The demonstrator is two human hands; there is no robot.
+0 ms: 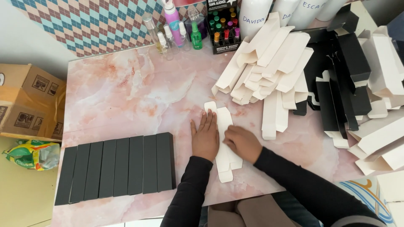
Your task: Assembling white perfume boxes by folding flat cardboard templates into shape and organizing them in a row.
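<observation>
A flat white unfolded carton [224, 122] lies lengthwise on the pink marble table [139, 92] in front of me. My left hand [205, 136] lies flat, fingers together, pressing on the carton's left edge. My right hand [243, 143] is curled on the carton's right side, knuckles up, pressing it down. Both arms wear black sleeves. The carton's lower flaps stick out below my hands.
A row of several assembled black boxes [118, 166] lies at the left front. A heap of flat white cartons [269, 67] and black cartons [341, 75] fills the right. Small bottles [181, 29] stand at the back. A cardboard box [29, 101] sits beside the table, left.
</observation>
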